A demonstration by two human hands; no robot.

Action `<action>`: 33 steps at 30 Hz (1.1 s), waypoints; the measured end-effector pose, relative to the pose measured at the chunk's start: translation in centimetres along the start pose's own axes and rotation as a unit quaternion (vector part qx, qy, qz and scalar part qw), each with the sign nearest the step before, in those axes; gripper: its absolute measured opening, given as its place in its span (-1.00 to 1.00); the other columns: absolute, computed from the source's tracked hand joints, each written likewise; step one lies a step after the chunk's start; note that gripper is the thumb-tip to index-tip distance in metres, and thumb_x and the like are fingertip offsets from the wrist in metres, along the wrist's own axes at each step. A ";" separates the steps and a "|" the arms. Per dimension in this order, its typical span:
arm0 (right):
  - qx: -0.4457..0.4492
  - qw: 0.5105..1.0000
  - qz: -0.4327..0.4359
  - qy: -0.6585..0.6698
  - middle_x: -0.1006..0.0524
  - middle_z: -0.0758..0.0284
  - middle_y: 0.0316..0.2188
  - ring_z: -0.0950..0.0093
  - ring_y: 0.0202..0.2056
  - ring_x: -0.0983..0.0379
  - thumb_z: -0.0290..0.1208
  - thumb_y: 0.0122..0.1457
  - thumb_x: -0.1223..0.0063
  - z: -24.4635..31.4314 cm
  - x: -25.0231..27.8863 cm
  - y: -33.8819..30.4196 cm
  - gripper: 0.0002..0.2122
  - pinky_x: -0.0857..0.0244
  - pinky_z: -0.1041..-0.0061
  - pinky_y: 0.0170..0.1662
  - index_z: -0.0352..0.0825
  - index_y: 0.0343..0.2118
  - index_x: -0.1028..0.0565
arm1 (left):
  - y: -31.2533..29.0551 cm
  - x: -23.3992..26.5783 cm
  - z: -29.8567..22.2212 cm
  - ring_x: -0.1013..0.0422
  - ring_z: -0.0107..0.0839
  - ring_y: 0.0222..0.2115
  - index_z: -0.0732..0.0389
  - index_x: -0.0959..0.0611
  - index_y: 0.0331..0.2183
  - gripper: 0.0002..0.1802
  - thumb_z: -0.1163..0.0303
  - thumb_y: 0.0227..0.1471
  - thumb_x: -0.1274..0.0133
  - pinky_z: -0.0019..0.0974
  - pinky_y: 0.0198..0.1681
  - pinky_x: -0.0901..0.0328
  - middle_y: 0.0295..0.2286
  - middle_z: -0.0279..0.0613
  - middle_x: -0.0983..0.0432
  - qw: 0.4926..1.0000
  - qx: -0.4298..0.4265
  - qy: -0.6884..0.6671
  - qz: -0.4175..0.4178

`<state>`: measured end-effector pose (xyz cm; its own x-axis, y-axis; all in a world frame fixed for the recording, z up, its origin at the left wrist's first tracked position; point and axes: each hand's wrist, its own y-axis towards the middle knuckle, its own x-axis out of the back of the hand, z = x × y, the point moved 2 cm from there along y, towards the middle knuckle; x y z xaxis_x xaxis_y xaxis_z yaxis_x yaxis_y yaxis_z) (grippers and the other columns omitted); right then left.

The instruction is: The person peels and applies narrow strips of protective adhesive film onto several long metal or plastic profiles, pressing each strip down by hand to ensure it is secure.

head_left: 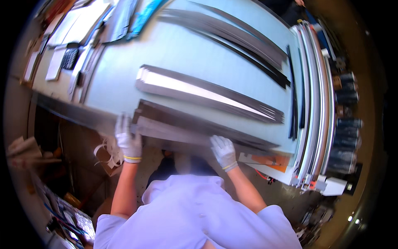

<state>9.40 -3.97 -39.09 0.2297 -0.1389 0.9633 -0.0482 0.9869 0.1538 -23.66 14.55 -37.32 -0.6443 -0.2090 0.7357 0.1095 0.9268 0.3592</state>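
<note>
My left hand (129, 143), in a pale glove with a yellow-edged cuff, is at the table's front edge, fingers stretched out and somewhat smeared. It lies beside the left end of a stack of long dark strips (178, 120). A greyish, see-through-looking blurred band (174, 132) runs along the stack's near side between both hands. My right hand (224, 151), gloved alike, has its fingers extended against the band's near edge; its thumb is hidden. Farther back is a fanned bundle of dark strips (199, 89) with a white strip face (182, 88) showing.
More dark strips (232, 35) lie at the back of the pale blue table (120, 70). Metal rails and rollers (313, 99) line the right side. Papers (76, 25) and a blue wrapper (145, 18) are at the far left. Below the left edge sits a cardboard box (111, 159).
</note>
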 end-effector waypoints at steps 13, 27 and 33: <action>-0.555 0.750 -0.296 0.207 -0.58 0.22 -0.42 0.44 -0.39 -0.52 -0.59 0.19 -0.03 -22.4 3.4 -6.4 -0.84 -0.39 0.43 -0.22 -0.43 -0.19 -0.55 | -2.5 -23.9 -31.8 -0.23 -0.04 0.13 0.15 -0.30 0.21 -0.13 0.25 -0.12 -0.26 0.06 0.18 -0.14 0.15 -0.07 -0.27 0.843 -0.390 -0.046 0.367; -0.561 0.715 -0.369 0.194 -0.62 0.17 -0.32 0.32 -0.25 -0.55 -0.47 0.13 -0.16 -34.7 3.4 -8.7 -0.86 -0.38 0.42 -0.11 -0.34 -0.26 -0.62 | -7.1 -38.4 -45.5 -0.33 -0.07 -0.02 0.23 -0.38 0.16 -0.27 0.23 -0.04 -0.19 -0.01 0.04 -0.24 0.02 -0.04 -0.35 0.797 -0.443 0.006 0.411; -0.559 0.746 -0.339 0.128 -0.60 0.15 -0.36 0.24 -0.27 -0.54 -0.49 0.09 -0.18 -34.8 3.8 -8.7 -0.88 -0.39 0.38 -0.14 -0.35 -0.30 -0.63 | -7.1 -38.9 -45.9 -0.34 -0.08 -0.06 0.21 -0.41 0.14 -0.29 0.24 -0.05 -0.19 -0.04 -0.01 -0.27 0.01 -0.06 -0.35 0.794 -0.451 0.014 0.407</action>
<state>44.50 -10.19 -44.46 0.0187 -0.7582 0.6518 0.9713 0.1685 0.1681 35.31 1.81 -42.12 -0.0670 0.3267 0.9427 0.9868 0.1613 0.0143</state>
